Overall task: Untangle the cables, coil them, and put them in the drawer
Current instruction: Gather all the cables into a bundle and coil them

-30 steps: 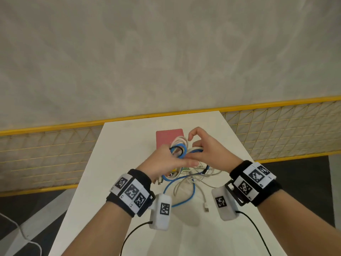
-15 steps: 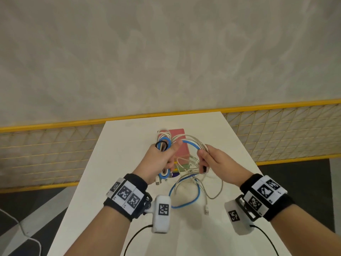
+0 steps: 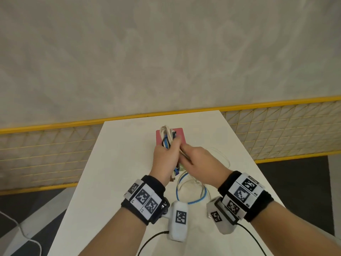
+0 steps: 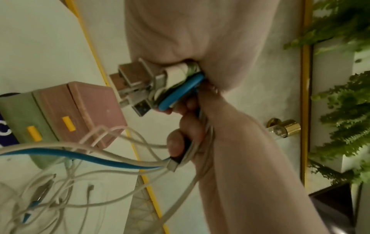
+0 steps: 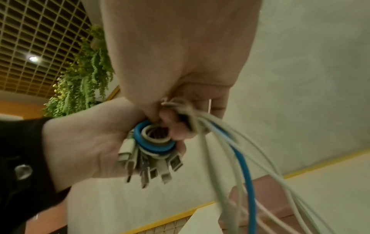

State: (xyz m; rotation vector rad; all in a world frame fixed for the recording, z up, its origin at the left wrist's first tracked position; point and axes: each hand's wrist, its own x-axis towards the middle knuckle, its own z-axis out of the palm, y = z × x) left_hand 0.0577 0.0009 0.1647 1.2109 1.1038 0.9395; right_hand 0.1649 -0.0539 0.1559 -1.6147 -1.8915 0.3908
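My left hand [image 3: 170, 145] grips a coiled bundle of cables [image 3: 167, 134], white, blue and black, above the table. In the left wrist view the bundle's USB plugs [image 4: 136, 85] and a blue loop [image 4: 180, 91] stick out of the fist. My right hand [image 3: 184, 150] is pressed against the left and pinches several loose strands [image 5: 200, 120] that trail from the bundle. The strands, white and one blue cable [image 5: 246, 171], hang down to a tangle [image 3: 192, 193] on the table. A small drawer unit [image 4: 90, 107] with pink and green drawers stands shut just behind the hands.
The white table [image 3: 120, 163] is narrow, with its far edge against a yellow mesh fence [image 3: 55, 154]. A thin white loop [image 3: 224, 156] lies right of my right hand. More plugs and thin cables [image 4: 50, 197] are spread on the tabletop near me.
My right hand has come left, from stretching the strands apart, to meet the left hand at the bundle. The left hand has turned the coil more upright.
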